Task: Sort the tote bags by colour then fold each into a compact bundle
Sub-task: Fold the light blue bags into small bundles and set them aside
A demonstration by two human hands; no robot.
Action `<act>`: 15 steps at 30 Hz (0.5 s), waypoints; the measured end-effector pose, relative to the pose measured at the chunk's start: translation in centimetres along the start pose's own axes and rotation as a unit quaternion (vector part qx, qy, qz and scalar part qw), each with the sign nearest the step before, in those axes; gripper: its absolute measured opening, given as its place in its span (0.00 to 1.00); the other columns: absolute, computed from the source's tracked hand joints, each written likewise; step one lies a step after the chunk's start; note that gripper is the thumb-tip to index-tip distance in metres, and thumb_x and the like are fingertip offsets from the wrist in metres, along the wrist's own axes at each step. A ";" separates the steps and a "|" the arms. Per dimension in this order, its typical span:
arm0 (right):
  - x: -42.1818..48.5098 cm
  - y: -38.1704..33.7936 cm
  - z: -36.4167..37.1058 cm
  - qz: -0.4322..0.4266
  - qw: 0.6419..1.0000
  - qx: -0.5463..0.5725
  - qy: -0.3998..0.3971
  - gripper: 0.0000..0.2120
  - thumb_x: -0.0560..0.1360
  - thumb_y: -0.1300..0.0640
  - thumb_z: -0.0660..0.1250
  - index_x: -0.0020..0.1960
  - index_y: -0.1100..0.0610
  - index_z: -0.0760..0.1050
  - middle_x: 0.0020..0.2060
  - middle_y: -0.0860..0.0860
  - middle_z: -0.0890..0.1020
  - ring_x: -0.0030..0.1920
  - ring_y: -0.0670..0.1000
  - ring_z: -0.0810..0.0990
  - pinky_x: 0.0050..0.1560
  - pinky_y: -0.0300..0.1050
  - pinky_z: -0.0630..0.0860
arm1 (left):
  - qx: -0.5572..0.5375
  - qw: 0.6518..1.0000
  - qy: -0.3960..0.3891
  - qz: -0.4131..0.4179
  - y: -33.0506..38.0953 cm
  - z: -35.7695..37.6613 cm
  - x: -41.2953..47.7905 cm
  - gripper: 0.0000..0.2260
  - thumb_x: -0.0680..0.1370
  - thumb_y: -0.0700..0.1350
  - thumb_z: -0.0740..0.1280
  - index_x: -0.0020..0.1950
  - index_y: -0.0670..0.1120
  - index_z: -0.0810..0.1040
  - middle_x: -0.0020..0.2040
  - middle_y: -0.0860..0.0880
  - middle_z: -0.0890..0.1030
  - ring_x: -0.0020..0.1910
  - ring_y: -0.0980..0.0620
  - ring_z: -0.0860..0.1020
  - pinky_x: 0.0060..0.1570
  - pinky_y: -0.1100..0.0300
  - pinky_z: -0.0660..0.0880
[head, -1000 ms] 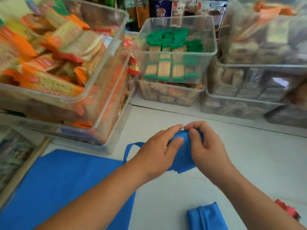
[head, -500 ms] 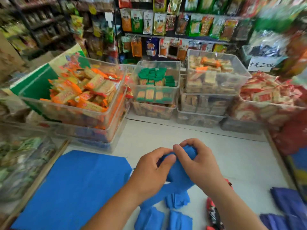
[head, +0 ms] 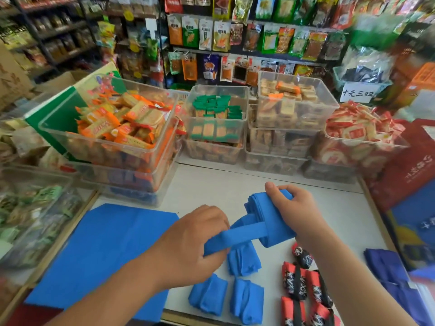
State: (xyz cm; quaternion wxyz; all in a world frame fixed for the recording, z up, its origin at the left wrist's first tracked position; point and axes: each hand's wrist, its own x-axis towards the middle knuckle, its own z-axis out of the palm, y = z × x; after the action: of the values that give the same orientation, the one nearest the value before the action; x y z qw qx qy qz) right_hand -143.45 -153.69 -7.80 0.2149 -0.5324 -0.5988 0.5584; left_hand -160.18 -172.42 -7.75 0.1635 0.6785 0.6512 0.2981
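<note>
on the left of the white table [head: 211, 182] a blue tote bag [head: 101, 250] lies flat and unfolded, its near edge reaching the table's front. behind it stand stacked clear bins of snacks, and the top bin of orange packets [head: 110, 128] crowds the far-left corner.

the left hand [head: 195, 243] is over the flat bag's right edge, fingers curled tight round a blue strap [head: 240, 235]. the strap runs taut up and to the right and wraps the rolled blue bundle [head: 263, 220]. the right hand [head: 296, 208] grips that bundle from the right, thumb over its far end, holding it above the table.

below the hands three folded blue bundles [head: 208, 295] sit near the table's front edge, one partly hidden under the strap and the left hand. at the back, a bin of green packets [head: 216, 111] and a bin of pale biscuits [head: 292, 102] line the far edge.

just right of the blue bundles lie red-and-black bundles [head: 297, 285], and the right forearm crosses over some of them. further right a bin of red packets [head: 357, 130] stands at the far corner. a dark blue pile [head: 388, 271] lies at the near right edge. it is probably more bags, though blur smears it.
</note>
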 end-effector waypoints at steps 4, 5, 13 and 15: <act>0.2 0.8 -0.5 -0.004 1.000 0.001 0.014 0.16 0.73 0.37 0.74 0.43 0.51 0.82 0.43 0.56 0.86 0.42 0.60 0.86 0.47 0.62 0.83 | -0.086 0.992 -0.027 -0.086 0.4 -1.0 -1.4 0.10 0.79 0.41 0.66 0.50 0.57 0.73 0.41 0.55 0.77 0.38 0.53 0.74 0.38 0.55 0.72; 0.3 1.0 -0.7 -0.005 1.000 -0.001 0.020 0.16 0.73 0.37 0.74 0.43 0.50 0.82 0.43 0.56 0.86 0.44 0.61 0.86 0.47 0.63 0.83 | -0.098 0.991 -0.019 -0.093 0.5 -1.4 -1.6 0.12 0.78 0.39 0.66 0.49 0.58 0.72 0.41 0.54 0.78 0.37 0.52 0.74 0.37 0.54 0.71; 0.0 3.0 -0.6 0.003 1.000 -0.015 0.013 0.16 0.74 0.38 0.73 0.44 0.51 0.82 0.43 0.55 0.86 0.43 0.60 0.86 0.46 0.63 0.83 | -0.071 0.988 -0.024 -0.135 -0.5 -2.4 -1.6 0.07 0.75 0.51 0.76 0.52 0.57 0.83 0.47 0.62 0.80 0.47 0.61 0.79 0.47 0.68 0.74; 0.1 3.3 -0.5 0.008 1.000 -0.013 0.017 0.16 0.74 0.38 0.73 0.45 0.51 0.82 0.43 0.56 0.86 0.45 0.60 0.86 0.47 0.63 0.83 | -0.064 0.987 -0.017 -0.146 -0.6 -2.3 -1.6 0.07 0.76 0.53 0.75 0.42 0.54 0.80 0.43 0.58 0.78 0.42 0.57 0.77 0.42 0.68 0.72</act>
State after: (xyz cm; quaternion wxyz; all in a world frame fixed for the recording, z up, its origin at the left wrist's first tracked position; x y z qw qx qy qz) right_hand -141.73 -153.97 -10.64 0.2138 -0.5488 -0.5981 0.5435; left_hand -162.01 -174.30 -6.63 0.2594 0.5689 0.7201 0.3010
